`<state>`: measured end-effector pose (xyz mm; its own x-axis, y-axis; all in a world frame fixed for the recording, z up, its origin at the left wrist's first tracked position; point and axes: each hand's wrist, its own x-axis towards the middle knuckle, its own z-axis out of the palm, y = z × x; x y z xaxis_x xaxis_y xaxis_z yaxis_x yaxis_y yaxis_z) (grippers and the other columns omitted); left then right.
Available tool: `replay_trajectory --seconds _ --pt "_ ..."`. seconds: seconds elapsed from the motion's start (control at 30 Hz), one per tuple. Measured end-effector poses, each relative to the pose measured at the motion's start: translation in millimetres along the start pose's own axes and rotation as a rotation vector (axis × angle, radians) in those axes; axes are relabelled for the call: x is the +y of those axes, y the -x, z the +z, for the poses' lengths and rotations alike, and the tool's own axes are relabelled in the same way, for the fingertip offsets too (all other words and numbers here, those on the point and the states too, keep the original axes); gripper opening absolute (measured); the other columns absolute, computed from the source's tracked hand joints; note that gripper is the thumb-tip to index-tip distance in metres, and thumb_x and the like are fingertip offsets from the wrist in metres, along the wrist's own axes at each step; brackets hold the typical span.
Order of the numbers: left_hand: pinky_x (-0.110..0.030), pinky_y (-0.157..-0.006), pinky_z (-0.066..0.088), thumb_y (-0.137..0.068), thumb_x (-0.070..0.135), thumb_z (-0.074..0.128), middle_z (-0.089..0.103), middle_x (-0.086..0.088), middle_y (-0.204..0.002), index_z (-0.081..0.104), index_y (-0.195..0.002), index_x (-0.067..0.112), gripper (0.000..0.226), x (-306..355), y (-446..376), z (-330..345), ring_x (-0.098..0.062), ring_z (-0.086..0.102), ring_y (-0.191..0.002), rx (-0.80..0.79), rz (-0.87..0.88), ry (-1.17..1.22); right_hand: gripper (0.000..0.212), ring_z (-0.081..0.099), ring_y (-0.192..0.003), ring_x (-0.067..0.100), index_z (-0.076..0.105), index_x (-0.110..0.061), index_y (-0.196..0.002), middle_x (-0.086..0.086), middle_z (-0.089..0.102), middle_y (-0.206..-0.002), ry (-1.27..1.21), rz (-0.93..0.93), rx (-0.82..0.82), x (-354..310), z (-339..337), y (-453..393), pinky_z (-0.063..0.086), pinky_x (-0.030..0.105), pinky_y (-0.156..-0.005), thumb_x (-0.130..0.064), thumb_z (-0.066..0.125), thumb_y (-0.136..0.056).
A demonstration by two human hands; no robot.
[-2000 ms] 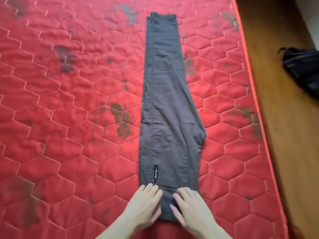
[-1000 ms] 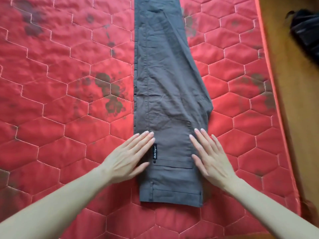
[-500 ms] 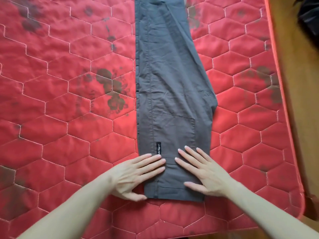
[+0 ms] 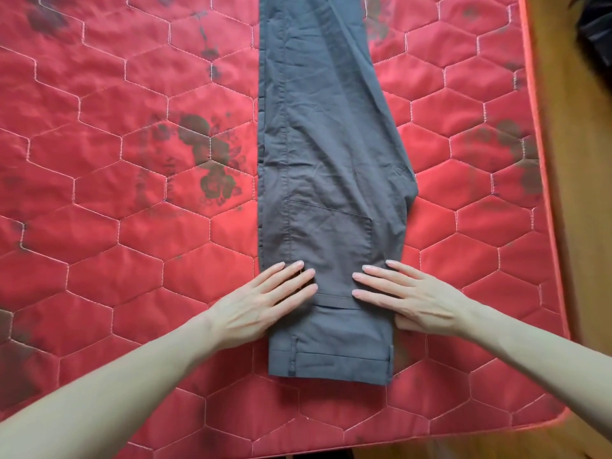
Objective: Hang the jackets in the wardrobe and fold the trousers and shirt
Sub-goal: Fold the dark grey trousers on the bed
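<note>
Hands: left (image 4: 261,309), right (image 4: 410,301) flat, fingers straight | pressing trousers (image 4: 331,144) | mattress (image 4: 116,226)

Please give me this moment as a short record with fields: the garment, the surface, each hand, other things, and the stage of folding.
garment: grey cotton trousers, folded lengthwise leg on leg, lying flat, waistband nearest the person
surface: red quilted mattress with hexagon stitching and dark marks
left hand: left hand flat, straight fingers pressing the trousers' left edge
right hand: right hand flat, pressing the right side
other things: brown wooden floor; black fabric object, partly out of view
stage: smoothed, not yet folded crosswise
</note>
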<state>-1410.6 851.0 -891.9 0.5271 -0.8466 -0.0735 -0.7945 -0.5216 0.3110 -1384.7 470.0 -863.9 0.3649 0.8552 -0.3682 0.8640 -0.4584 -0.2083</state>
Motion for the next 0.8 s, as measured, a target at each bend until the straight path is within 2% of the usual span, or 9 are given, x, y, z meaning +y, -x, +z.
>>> replay_trajectory --seconds 0.13,0.27,0.37,0.43,0.5,0.57,0.67,0.73,0.8 --pt "-0.047 -0.130 0.012 -0.086 0.004 0.034 0.028 -0.011 -0.170 0.034 -0.162 0.011 0.076 12.8 -3.3 -2.3 -0.035 0.018 -0.159 -0.028 -0.033 0.032 0.081 0.028 -0.156 0.021 0.040 -0.027 -0.160 0.003 0.027 -0.170 -0.008 0.078 0.076 -6.5 -3.2 -3.4 0.028 0.044 -0.122 -0.024 0.071 -0.086" --pt "-0.047 -0.131 0.013 -0.100 0.044 0.054 0.021 -0.005 -0.172 0.032 -0.163 0.017 0.073 9.4 -1.3 -14.2 -0.031 0.011 -0.161 -0.142 -0.053 0.169 0.052 0.041 -0.150 0.023 0.059 -0.020 -0.147 0.002 0.043 -0.162 -0.153 0.125 0.213 -19.8 -11.1 -3.6 0.030 0.043 -0.121 -0.018 0.047 -0.097" --pt "-0.040 -0.131 0.005 -0.098 0.063 0.040 0.015 0.004 -0.173 0.024 -0.165 0.024 0.079 19.4 -1.5 -28.1 -0.019 0.001 -0.162 -0.182 -0.084 0.424 0.038 0.043 -0.149 0.015 0.063 -0.014 -0.141 -0.002 0.052 -0.156 -0.412 0.257 0.320 -35.6 -13.9 8.8 0.030 0.037 -0.123 -0.013 0.055 -0.104" --pt "-0.033 -0.130 0.013 -0.100 0.062 0.035 0.029 0.008 -0.170 0.033 -0.162 0.029 0.070 32.0 6.0 -34.9 -0.012 0.015 -0.160 -0.146 -0.208 0.674 0.034 0.055 -0.139 0.013 0.066 -0.012 -0.135 -0.003 0.062 -0.145 -0.597 0.364 0.419 -49.4 -14.4 19.0 0.040 0.035 -0.117 -0.010 0.061 -0.102" --pt "-0.034 -0.120 0.037 -0.100 0.066 0.037 0.059 0.007 -0.150 0.057 -0.147 0.036 0.060 44.9 10.8 -40.9 -0.014 0.049 -0.145 -0.054 -0.478 0.926 0.028 0.070 -0.109 0.011 0.070 -0.023 -0.120 -0.011 0.073 -0.119 -0.766 0.485 0.495 -66.2 -18.3 23.8 0.054 0.033 -0.095 -0.034 0.048 -0.108" --pt "-0.041 -0.097 0.051 -0.095 0.081 0.026 0.074 0.006 -0.115 0.068 -0.122 0.022 0.077 50.9 5.9 -47.6 -0.018 0.068 -0.107 0.019 -0.674 0.959 0.024 0.057 -0.069 0.003 0.059 -0.034 -0.100 -0.022 0.064 -0.082 -0.870 0.609 0.568 -80.2 -20.7 20.9 0.050 0.024 -0.069 -0.047 0.041 -0.109" --pt "-0.044 -0.074 0.047 -0.083 0.096 0.024 0.059 0.006 -0.075 0.064 -0.089 0.003 0.101 47.5 -10.8 -52.7 -0.012 0.049 -0.069 0.129 -0.870 1.050 0.009 0.035 -0.055 0.004 0.053 -0.040 -0.106 -0.020 0.052 -0.065 -0.945 0.771 0.674 -89.9 -14.4 3.9 0.036 0.019 -0.057 -0.038 0.045 -0.108" --pt "-0.033 -0.073 0.051 -0.089 0.081 0.044 0.072 0.004 -0.080 0.069 -0.087 0.010 0.076 43.5 -23.0 -49.2 -0.005 0.059 -0.074 0.279 -0.965 1.182 0.023 0.053 -0.060 0.022 0.061 -0.033 -0.124 -0.004 0.066 -0.072 -0.984 0.920 0.717 -87.0 -9.4 -15.0 0.047 0.040 -0.066 -0.036 0.042 -0.111" --pt "-0.015 -0.077 0.050 -0.101 0.048 0.059 0.078 0.019 -0.094 0.074 -0.094 0.023 0.029 41.8 -34.9 -40.0 0.006 0.068 -0.088 0.397 -0.988 1.215 0.034 0.064 -0.079 0.041 0.062 -0.008 -0.130 0.016 0.074 -0.087 -0.985 1.045 0.731 -80.8 -4.1 -33.1 0.049 0.052 -0.076 -0.029 0.043 -0.111"
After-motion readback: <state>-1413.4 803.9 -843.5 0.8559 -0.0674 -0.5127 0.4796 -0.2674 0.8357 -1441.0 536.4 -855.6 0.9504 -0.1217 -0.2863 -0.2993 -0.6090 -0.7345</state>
